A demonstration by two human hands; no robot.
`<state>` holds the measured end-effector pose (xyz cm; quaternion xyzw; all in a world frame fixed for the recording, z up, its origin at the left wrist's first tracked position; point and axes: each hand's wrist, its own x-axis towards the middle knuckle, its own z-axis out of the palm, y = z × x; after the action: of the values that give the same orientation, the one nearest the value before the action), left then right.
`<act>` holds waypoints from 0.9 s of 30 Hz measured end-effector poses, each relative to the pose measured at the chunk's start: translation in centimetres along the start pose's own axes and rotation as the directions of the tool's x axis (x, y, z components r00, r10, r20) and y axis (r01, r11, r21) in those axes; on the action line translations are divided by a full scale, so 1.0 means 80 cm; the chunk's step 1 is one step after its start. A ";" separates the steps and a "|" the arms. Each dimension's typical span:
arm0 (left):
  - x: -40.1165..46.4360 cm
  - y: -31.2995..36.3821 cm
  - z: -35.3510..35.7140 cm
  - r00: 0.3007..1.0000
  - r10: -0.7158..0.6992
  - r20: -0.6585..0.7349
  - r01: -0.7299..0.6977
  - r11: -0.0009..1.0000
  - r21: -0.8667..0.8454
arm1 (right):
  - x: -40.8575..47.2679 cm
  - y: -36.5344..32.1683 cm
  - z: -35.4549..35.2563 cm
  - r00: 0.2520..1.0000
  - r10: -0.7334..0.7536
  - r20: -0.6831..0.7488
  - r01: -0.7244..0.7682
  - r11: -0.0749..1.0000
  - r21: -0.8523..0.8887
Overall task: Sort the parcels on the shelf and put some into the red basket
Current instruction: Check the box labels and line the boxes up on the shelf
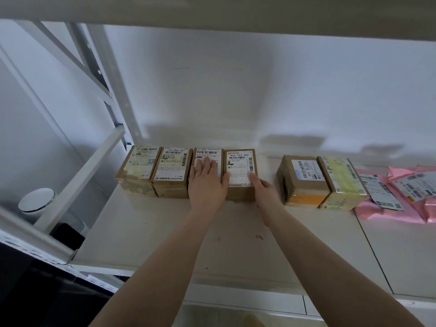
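Left hand lies flat, fingers spread, on the third box. Right hand presses the fourth box's side, apparently closing the row. Shelf holds all; basket unseen.

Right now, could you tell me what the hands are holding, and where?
Nothing is lifted: left hand lies flat on the third box; right hand touches the fourth box at its near right corner.

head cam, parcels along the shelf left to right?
Box with yellowed tape → box marked 133 → box under left hand → box marked 866 → gap → orange-taped box → yellow-taped box → pink mailers.
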<state>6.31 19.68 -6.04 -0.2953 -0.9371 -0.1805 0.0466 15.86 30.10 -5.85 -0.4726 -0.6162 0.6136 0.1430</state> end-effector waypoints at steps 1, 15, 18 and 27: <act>0.001 -0.001 0.001 1.000 -0.002 -0.002 0.002 1.000 -0.008 | 0.008 0.006 0.000 1.000 0.005 -0.018 -0.005 1.000 -0.025; 0.001 -0.003 0.009 0.998 0.003 -0.069 -0.006 0.999 -0.032 | 0.004 -0.003 -0.005 0.999 -0.005 0.038 0.008 0.996 -0.084; -0.001 -0.001 0.009 0.997 -0.006 -0.079 0.003 0.999 -0.042 | 0.002 -0.006 -0.007 0.998 -0.008 0.056 0.011 0.998 -0.054; -0.002 0.013 0.003 0.999 0.013 -0.051 -0.014 0.999 -0.029 | -0.020 0.004 -0.032 0.996 0.025 0.084 -0.029 0.999 0.044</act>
<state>7.02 20.49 -6.00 -0.2976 -0.9308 -0.2012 0.0673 18.73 30.43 -4.96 -0.4515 -0.6012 0.6484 0.1193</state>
